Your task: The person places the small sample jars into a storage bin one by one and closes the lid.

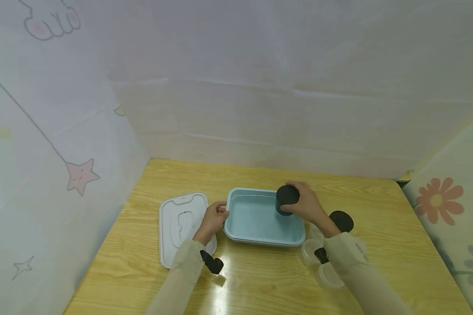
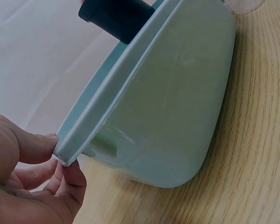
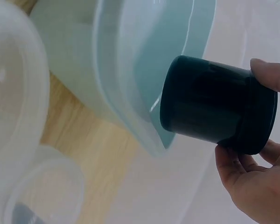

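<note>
While the left hand (image 1: 214, 217) pinches the left rim of the light blue tub (image 1: 260, 236) on the wooden surface (image 1: 378, 210), the right hand (image 1: 308, 204) grips a black jar (image 1: 287, 199) just over the tub's far right corner.

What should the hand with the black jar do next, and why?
Probably lower the black jar a little, into the blue box. The right hand holds it just over the open box, which looks empty inside, while the left hand pinches the box's rim to steady it.
</note>
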Available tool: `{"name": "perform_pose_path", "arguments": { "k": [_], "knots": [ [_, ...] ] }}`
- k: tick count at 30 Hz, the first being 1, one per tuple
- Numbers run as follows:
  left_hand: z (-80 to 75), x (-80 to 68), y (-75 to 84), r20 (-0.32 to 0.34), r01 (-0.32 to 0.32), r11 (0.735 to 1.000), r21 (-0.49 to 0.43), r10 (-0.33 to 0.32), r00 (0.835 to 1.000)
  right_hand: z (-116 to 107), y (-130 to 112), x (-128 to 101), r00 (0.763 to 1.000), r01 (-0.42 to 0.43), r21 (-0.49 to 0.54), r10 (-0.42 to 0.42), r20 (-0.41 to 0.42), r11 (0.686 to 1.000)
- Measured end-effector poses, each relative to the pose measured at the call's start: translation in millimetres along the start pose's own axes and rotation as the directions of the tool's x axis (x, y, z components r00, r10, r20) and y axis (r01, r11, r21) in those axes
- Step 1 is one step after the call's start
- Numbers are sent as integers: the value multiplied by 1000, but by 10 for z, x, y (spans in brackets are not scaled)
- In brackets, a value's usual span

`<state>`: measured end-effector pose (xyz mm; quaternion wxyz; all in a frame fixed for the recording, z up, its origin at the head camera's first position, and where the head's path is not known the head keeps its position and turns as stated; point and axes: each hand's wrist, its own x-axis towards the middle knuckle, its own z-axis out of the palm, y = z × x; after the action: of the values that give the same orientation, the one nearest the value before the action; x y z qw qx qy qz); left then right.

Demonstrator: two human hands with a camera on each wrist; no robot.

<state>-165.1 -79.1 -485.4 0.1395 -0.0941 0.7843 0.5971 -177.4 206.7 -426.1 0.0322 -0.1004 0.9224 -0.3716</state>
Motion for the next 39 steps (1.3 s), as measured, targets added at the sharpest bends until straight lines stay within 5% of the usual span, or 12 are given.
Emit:
{"name": "perform_pose_path", "arguments": {
  "k": [39],
  "knots": [
    [4, 15, -37, 23, -25, 998, -53, 26, 999, 944, -218, 254, 999, -19, 61, 17, 42, 998]
  ]
}}
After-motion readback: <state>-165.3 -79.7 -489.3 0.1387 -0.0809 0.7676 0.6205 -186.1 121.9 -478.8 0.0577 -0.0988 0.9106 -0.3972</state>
